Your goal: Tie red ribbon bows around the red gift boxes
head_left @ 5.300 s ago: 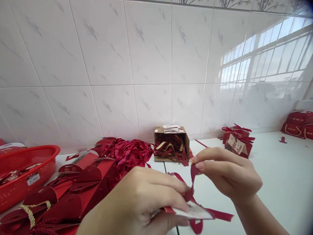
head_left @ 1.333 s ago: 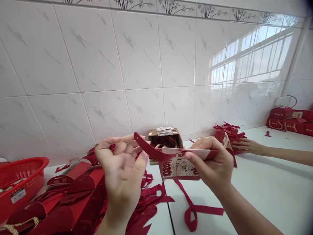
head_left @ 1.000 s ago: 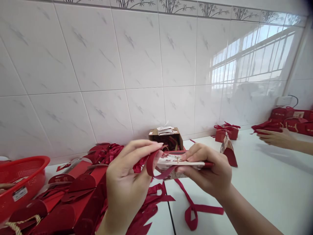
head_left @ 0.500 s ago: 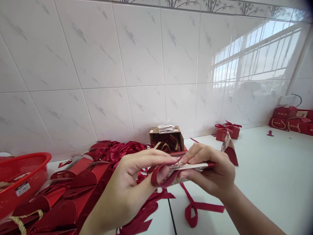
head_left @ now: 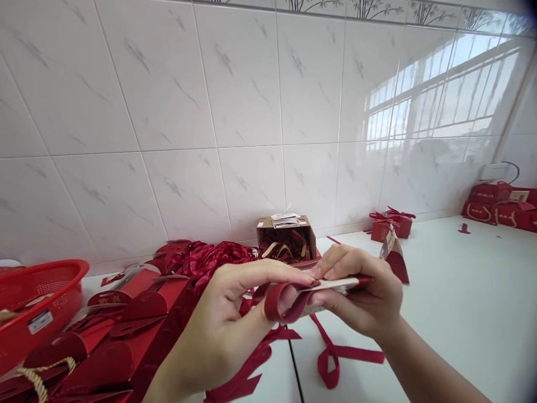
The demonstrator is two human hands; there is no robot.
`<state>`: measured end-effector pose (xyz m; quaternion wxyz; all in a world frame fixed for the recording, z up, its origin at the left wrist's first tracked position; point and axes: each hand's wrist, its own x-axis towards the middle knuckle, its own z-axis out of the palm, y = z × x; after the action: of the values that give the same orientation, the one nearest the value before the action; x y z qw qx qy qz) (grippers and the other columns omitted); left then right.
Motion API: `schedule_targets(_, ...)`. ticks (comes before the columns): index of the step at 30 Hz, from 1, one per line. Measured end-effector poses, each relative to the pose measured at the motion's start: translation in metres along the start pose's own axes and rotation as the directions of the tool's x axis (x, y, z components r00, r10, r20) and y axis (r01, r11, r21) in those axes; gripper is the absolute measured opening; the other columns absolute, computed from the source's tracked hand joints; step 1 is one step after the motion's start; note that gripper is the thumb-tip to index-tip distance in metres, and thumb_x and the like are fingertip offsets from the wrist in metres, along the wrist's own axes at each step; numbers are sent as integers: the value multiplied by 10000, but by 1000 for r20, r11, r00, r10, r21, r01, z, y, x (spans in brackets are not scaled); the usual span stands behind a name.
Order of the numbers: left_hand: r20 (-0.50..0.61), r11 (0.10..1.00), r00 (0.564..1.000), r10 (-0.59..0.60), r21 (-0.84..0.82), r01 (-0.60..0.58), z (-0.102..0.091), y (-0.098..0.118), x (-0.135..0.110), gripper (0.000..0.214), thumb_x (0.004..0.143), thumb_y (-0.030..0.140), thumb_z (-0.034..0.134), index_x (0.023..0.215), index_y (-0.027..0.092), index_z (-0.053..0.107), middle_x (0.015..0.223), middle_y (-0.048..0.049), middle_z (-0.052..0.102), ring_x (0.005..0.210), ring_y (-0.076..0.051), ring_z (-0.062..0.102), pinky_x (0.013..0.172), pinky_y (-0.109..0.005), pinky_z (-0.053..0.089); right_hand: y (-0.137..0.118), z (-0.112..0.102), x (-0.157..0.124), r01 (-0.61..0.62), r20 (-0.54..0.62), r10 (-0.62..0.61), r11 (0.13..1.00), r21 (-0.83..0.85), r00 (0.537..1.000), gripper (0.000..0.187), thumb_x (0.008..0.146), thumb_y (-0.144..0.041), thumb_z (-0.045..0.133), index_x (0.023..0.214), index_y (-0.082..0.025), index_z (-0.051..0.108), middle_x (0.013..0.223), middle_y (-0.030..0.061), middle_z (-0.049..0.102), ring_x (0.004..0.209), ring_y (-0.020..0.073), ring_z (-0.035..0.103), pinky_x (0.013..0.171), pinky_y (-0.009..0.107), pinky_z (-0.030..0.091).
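At nine o'clock sits a red basket. Centre-frame, our left hand pinches a red ribbon looped at the nine o'clock end of a flat card, which our right hand grips.

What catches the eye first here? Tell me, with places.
Dead centre, the left hand and right hand pinch a looped red ribbon against a flat white card. Left of them lie stacked red boxes and a red basket; a cardboard box of ribbons stands at the tiled wall.
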<state>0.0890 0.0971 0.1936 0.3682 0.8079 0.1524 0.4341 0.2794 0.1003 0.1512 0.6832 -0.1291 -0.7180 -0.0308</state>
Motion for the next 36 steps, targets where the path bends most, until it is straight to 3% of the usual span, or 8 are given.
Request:
schedule_targets(5,73,993,991,116,-22,-115,0,-6,1,251,791,102,601,991,231,679,1003,-66,699,997,-229,634,876,-353,525,-2,2,-3,55,-68,-54,998,25,996,210,702,-170,741,847,-190,590,705,47,644,625,184,627,556,336,534)
schedule_targets(11,-16,950,951,308,-39,-309,9,-23,8,261,782,14,591,947,202,663,951,-61,701,912,-182,638,827,-329,529,-4,6,-4,-40,-146,53,995,97,988,175,716,-223,742,797,-187,592,742,38,631,679,177,624,616,341,540)
schedule_targets(14,-43,913,912,408,39,-406,9,-25,10,323,777,-32,563,980,202,658,942,-50,708,887,-170,633,818,-329,526,-6,2,-1,-96,-115,95,995,3,989,191,721,-262,741,816,-190,593,774,35,609,730,176,616,644,329,532)
schedule_targets(17,-12,870,878,478,149,-471,5,-23,9,344,748,-55,583,968,198,660,917,-45,715,881,-176,628,839,-348,518,-10,-5,3,-61,-9,60,994,-89,998,323,764,-281,702,1052,-191,586,807,47,611,752,176,606,628,311,524)
schedule_targets(19,28,845,868,495,215,-489,3,-21,7,362,738,-74,573,964,195,661,908,-44,715,885,-178,621,850,-357,514,-13,-8,6,24,86,-11,989,-148,996,379,804,-279,660,1158,-178,566,866,70,616,769,171,599,621,300,522)
schedule_targets(22,61,825,858,510,250,-507,0,-18,5,379,738,-87,549,976,189,656,882,-41,712,871,-172,615,858,-355,513,-17,-9,10,116,173,-85,978,-175,981,257,855,-231,589,1100,-158,612,889,84,601,756,149,593,598,271,515)
schedule_targets(29,53,836,863,502,225,-500,1,-16,5,365,741,-77,567,972,192,649,943,-41,716,883,-172,631,846,-339,514,-20,-3,8,191,93,-175,959,-208,980,131,838,-131,581,966,-142,607,813,62,553,744,156,598,597,288,535)
schedule_targets(36,17,882,893,449,149,-447,7,-19,5,277,750,12,642,945,209,635,1022,-51,692,942,-196,642,863,-359,519,-19,-4,6,215,73,-205,963,-161,976,215,763,15,576,904,-149,582,781,32,497,730,143,544,600,320,528)
